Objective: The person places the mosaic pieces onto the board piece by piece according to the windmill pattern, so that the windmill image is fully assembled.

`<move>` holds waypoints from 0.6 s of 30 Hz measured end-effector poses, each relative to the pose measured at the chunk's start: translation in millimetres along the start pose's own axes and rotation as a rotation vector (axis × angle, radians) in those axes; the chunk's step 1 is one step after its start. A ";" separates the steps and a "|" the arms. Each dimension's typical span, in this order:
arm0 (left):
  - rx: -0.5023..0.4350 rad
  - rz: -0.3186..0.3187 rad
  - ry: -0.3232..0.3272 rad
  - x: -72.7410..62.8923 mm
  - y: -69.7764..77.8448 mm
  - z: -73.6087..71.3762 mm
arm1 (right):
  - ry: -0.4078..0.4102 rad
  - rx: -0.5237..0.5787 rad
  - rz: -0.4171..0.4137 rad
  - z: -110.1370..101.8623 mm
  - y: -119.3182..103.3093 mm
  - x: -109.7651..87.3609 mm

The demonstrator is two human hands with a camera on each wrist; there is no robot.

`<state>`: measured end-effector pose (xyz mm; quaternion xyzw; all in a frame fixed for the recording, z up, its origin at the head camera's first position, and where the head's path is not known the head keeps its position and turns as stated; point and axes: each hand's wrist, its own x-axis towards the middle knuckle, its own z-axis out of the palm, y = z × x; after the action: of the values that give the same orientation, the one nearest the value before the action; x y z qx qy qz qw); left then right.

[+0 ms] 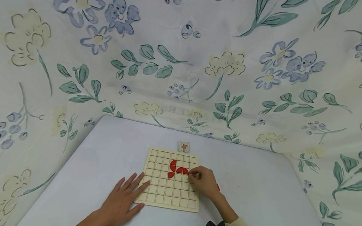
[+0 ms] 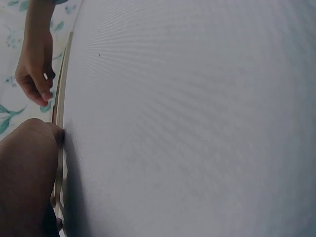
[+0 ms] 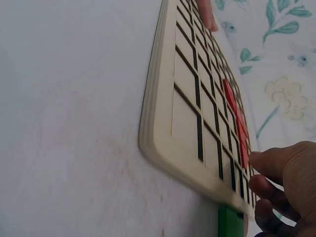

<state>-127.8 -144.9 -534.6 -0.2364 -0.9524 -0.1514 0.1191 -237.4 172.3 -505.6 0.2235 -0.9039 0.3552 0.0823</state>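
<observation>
A square wooden grid board [image 1: 159, 199] lies on the white table. My left hand [image 1: 121, 199] rests with fingers spread on its left edge; in the left wrist view its dark, close shape [image 2: 27, 173] is at the board's side. Several flat red pieces with curved edges, including a half-round shape [image 1: 173, 165] and a quarter-round one [image 1: 171, 175], sit in the upper middle cells. My right hand [image 1: 204, 181] pinches at the right end of the red row [image 1: 182, 170]; its fingertips partly hide the piece there. In the right wrist view, thumb and fingers [image 3: 276, 168] meet this red end.
A small card [image 1: 184, 147] with a red pinwheel pattern lies behind the board. A bit of red [image 1: 218, 187] shows beside the right hand, and a green block [image 3: 230, 222] by the board's edge. Floral cloth [image 1: 182, 76] hangs behind the table [image 1: 256, 183].
</observation>
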 end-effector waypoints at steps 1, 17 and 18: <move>0.002 0.000 0.003 -0.3 0.2 -0.5 | 0.002 -0.007 0.007 -2.5 2.1 -1.3; 0.008 0.016 0.034 -2.1 -0.5 0.9 | 0.017 -0.152 0.229 -37.9 44.1 -32.7; 0.013 0.017 0.034 -2.2 -0.4 0.8 | 0.017 -0.162 0.246 -39.5 46.2 -34.7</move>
<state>-126.2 -145.9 -536.2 -0.2410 -0.9491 -0.1484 0.1379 -228.4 241.1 -515.3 0.1008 -0.9494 0.2905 0.0638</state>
